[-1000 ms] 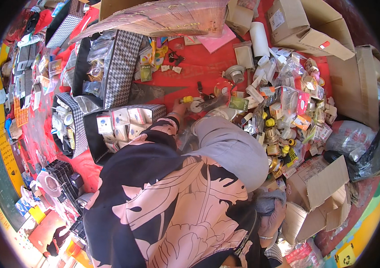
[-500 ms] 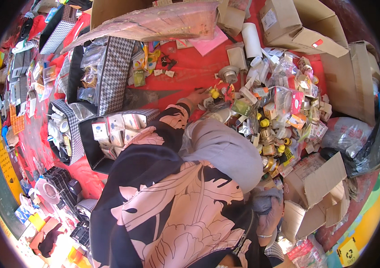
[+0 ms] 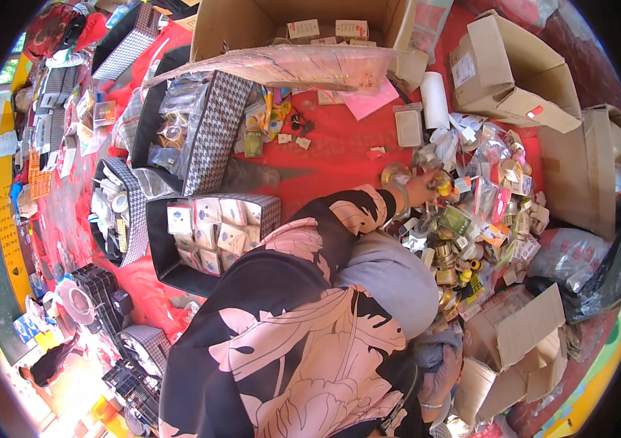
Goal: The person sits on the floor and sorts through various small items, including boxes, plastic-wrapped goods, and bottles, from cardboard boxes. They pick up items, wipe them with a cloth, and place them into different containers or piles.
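My left hand point(image 3: 421, 190) reaches over the far edge of a heap of small packaged goods point(image 3: 474, 219). Its fingers close at a small yellow item point(image 3: 442, 184); their tips are partly hidden. By that wrist lies a round gold-coloured metal piece point(image 3: 396, 175). Near the lower right, my right hand point(image 3: 443, 381) is curled around a soft grey fabric thing point(image 3: 436, 350), whose kind I cannot make out. My knee in grey cloth point(image 3: 391, 281) rests against the heap's near side.
Houndstooth bins stand at left, one with small white packets point(image 3: 219, 226), another with bagged goods point(image 3: 171, 135). A large carton point(image 3: 252, 29) stands at the back, with other open cartons point(image 3: 504, 84) at right. A white roll point(image 3: 434, 102) lies on the red cloth point(image 3: 325, 139).
My left hand has moved right, from the red cloth onto the heap, and the yellow item has shifted right with it. My right hand keeps its hold. The whole view has shifted.
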A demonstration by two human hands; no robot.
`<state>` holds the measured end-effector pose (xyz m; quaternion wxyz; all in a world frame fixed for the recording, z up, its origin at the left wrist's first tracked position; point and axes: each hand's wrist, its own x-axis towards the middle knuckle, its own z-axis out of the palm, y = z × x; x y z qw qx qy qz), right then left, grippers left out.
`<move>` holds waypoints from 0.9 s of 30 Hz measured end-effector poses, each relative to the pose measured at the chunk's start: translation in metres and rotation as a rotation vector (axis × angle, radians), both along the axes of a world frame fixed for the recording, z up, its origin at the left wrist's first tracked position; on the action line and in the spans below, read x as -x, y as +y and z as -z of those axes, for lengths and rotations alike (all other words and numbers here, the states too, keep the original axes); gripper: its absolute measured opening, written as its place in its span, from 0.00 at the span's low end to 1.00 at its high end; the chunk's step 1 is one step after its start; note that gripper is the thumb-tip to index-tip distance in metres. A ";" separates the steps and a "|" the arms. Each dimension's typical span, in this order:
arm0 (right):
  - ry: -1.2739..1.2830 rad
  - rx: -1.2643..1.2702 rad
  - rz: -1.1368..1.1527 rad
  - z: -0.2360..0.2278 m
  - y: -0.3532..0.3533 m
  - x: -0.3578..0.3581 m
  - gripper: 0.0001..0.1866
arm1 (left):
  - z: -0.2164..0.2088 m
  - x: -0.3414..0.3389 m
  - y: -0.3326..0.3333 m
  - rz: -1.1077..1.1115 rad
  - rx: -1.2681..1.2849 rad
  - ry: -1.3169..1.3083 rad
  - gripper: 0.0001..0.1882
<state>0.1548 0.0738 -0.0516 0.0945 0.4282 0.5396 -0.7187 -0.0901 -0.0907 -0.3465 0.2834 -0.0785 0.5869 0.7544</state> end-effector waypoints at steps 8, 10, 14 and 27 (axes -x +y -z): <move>-0.009 -0.018 -0.055 -0.009 -0.013 0.015 0.22 | -0.017 -0.009 -0.083 0.115 -0.108 0.167 0.19; -0.033 0.023 -0.121 -0.010 -0.012 0.021 0.20 | 0.082 -0.013 -0.148 -0.455 0.184 0.462 0.06; -0.059 -0.030 -0.071 -0.005 -0.019 0.022 0.19 | 0.068 -0.012 -0.293 -0.635 1.253 0.178 0.20; -0.139 -0.149 -0.131 0.015 -0.024 0.027 0.18 | 0.045 0.029 -0.145 -0.280 0.873 0.247 0.22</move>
